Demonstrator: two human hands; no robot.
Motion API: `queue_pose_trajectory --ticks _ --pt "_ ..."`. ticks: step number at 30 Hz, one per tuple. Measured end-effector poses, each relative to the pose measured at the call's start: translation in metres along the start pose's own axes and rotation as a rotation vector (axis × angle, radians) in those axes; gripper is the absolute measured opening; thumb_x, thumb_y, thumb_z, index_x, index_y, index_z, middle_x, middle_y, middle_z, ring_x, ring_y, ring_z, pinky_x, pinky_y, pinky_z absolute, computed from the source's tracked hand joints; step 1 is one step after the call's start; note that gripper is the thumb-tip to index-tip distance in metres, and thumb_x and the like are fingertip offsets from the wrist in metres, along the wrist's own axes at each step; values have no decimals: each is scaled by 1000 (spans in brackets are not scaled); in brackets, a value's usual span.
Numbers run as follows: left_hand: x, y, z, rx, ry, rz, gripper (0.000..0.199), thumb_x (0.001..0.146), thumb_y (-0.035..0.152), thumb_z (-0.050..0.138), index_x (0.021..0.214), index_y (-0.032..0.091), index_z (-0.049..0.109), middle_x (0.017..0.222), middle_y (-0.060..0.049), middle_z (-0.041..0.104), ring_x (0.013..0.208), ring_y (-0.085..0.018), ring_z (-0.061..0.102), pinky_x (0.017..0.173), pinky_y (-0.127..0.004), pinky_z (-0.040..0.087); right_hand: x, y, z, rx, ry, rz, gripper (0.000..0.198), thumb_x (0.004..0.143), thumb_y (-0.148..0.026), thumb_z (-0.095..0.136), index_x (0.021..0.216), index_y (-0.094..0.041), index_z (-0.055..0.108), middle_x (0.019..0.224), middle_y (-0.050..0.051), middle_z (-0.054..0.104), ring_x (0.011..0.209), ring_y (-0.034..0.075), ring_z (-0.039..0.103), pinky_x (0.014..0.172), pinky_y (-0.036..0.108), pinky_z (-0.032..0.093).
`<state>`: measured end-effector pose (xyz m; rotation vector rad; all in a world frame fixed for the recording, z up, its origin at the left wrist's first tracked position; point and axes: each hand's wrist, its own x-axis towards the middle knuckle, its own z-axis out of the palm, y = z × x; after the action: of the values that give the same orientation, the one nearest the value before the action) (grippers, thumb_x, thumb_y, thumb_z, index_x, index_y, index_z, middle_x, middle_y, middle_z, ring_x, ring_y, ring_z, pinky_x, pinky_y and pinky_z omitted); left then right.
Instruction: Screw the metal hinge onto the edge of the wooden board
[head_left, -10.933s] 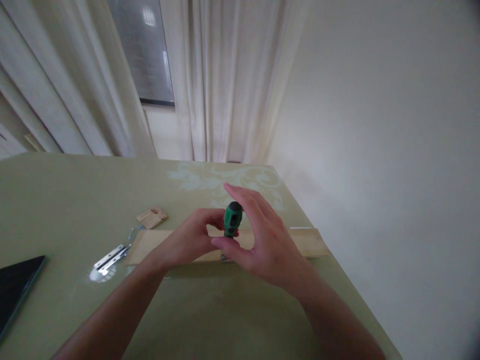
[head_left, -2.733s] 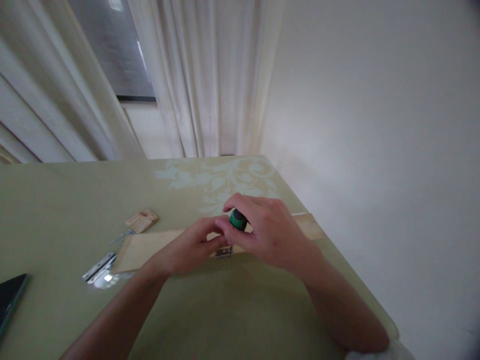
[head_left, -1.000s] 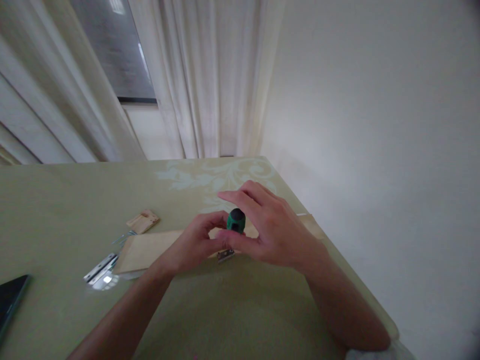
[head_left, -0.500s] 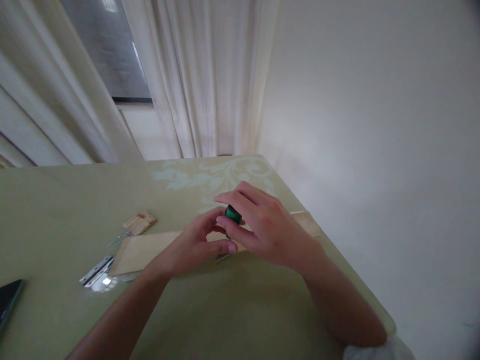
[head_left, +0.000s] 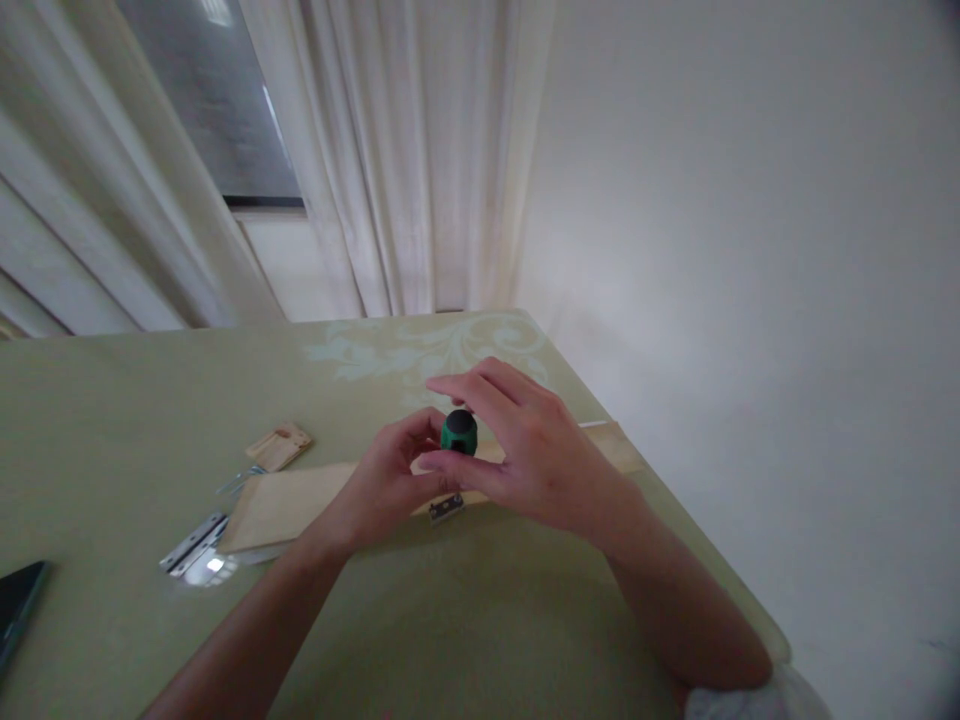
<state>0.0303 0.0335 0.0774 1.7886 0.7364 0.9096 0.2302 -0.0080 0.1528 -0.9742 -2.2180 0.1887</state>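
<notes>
Tabletop (head_left: pixel 112 420), pale green w/ a leaf pattern at 12 o'clock, carries everything. Long wood strip (head_left: pixel 292 500) lies flat across the middle, running 9 to 3 o'clock, so its face is up for working on. Right hand (head_left: pixel 540 450) sits over the strip w/ thumb and fingers (head_left: pixel 480 385) curled loosely round the stubby green screwdriver (head_left: pixel 459 432); tool stands upright, tip down at the strip's near edge, prob. so force goes straight down. Left hand (head_left: pixel 382 480), at 9 o'clock of the tool, pinches low by the shaft, apparently to steady it. Small metal hinge (head_left: pixel 445 508) pokes out at the strip's near edge, just below the tool at 6 o'clock. Spare hinge (head_left: pixel 193 543) lies at the strip's 9 o'clock end; small wood block (head_left: pixel 279 446) sits at 10 o'clock, apart. Dark phone-like slab (head_left: pixel 19 610) sits at far 8 o'clock.
</notes>
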Motion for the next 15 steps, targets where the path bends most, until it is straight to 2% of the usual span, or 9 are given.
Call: queue_pose_trajectory --ticks 3,5,7,9,11,13,15 --pt "0 0 -2 -27 -73 -9 31 85 42 82 103 20 70 95 -4 74 89 -20 69 79 -31 59 0 -1 -2 16 -26 -18 33 103 -25 65 135 -23 60 120 8 69 114 23 65 100 40 55" --pt "0 -2 -3 -29 -115 -6 25 92 43 74 99 19 72 91 -4 74 88 -21 69 82 -33 59 0 -2 -2 55 -41 -33 43 102 -16 60 144 -26 54 131 9 66 122 23 63 104 41 53" --pt "0 -3 -3 1 -70 -15 23 93 41 73 95 18 72 87 -3 74 85 -20 70 81 -32 60 0 -3 -1 40 -29 -22 47 100 -19 64 145 -27 52 134 9 64 125 24 61 106 43 52" --pt "0 -2 -3 24 -24 -20 25 86 40 80 96 19 72 89 -2 75 86 -21 70 79 -31 60 -1 -2 1 0 -27 4 41 100 -26 68 139 -25 56 126 9 67 119 25 63 103 43 53" --pt "-1 -1 -4 38 -53 -14 29 84 41 82 101 19 73 95 -4 76 91 -23 71 81 -32 61 -1 -2 2 4 -47 11 35 102 -23 64 136 -25 58 123 8 68 116 23 65 102 40 54" --pt "-2 0 -5 59 -109 3 28 90 43 75 105 20 75 101 -6 77 96 -24 71 88 -35 60 -1 -2 3 45 -61 -12 44 101 -15 60 143 -25 53 135 9 64 125 23 61 107 40 51" --pt "-2 0 -7 83 -106 -1 25 95 41 68 104 20 77 102 -6 78 97 -24 71 92 -37 59 -1 -2 3 56 -53 -11 53 100 -18 64 149 -25 47 143 11 60 131 24 58 110 41 50"
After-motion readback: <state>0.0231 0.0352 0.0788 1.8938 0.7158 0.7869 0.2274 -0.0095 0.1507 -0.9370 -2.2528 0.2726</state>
